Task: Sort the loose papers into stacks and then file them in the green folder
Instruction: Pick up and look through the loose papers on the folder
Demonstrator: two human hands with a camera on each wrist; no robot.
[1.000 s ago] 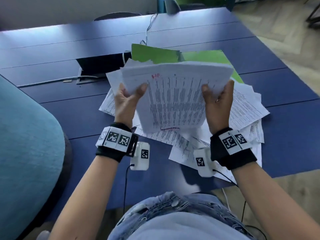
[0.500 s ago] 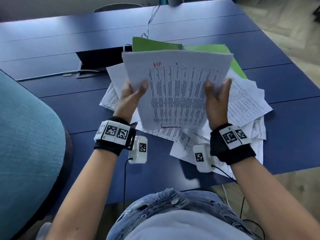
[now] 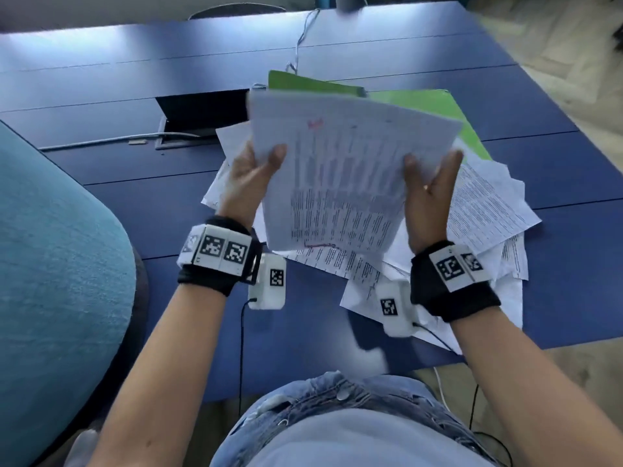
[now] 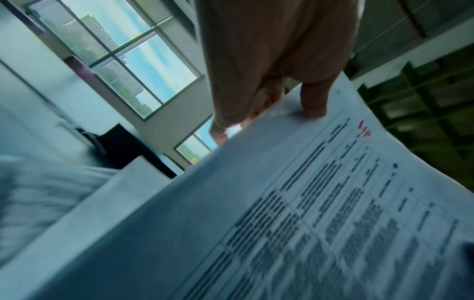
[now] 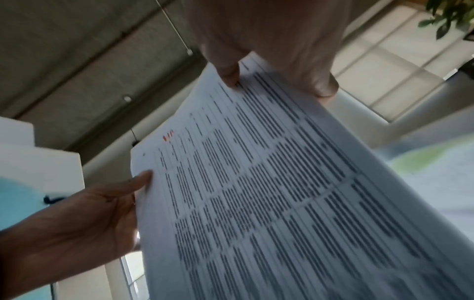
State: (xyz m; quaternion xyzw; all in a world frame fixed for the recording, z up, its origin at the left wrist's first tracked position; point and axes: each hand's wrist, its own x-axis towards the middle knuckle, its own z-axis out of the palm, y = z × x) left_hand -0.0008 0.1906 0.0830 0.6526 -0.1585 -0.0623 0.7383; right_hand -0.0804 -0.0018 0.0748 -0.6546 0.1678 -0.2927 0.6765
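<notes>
A stack of printed papers with a red mark near its top is held up above the table, tilted toward me. My left hand grips its left edge, thumb on the front sheet. My right hand grips the right edge the same way. The same stack fills the left wrist view under my left hand. In the right wrist view the stack is pinched by my right hand. Loose papers lie spread beneath. The green folder lies open behind them, mostly covered.
The blue table has an open cable hatch at the back left, with a cable running from it. A teal chair back stands close at my left. Wooden floor shows past the table's right edge.
The stack has been lifted and tipped a little, its top edge now slanting down to the right. Both hands keep their grip on its side edges.
</notes>
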